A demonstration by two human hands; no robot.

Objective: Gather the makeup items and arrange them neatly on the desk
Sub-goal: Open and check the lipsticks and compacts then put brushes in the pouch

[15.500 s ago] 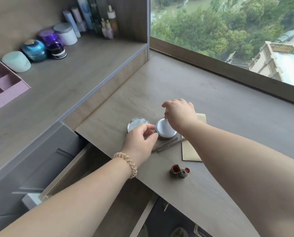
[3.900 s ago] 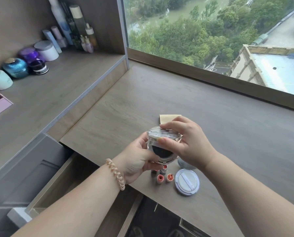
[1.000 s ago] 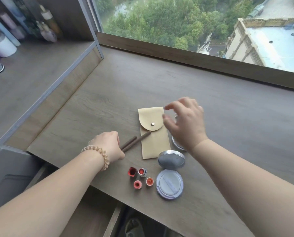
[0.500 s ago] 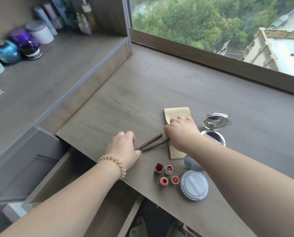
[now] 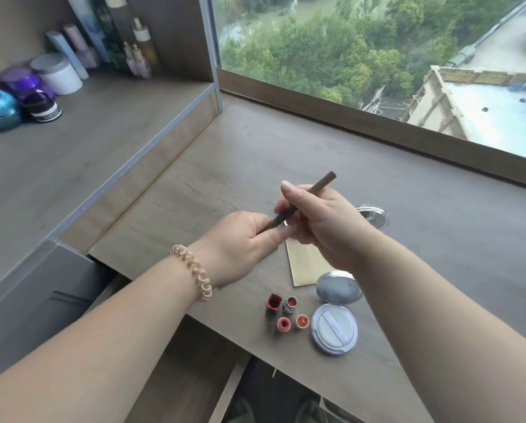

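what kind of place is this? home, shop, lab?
Probably a home vanity desk by a high-rise window: skincare jars and bottles on the side shelf, lipsticks and a cushion compact on the desk, treetops and rooftops below outside. The left hand and right hand hold a brown pencil.

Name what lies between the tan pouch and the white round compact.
Head view: a grey domed compact lies there, overlapping a corner of the tan pouch, close to the white round compact.
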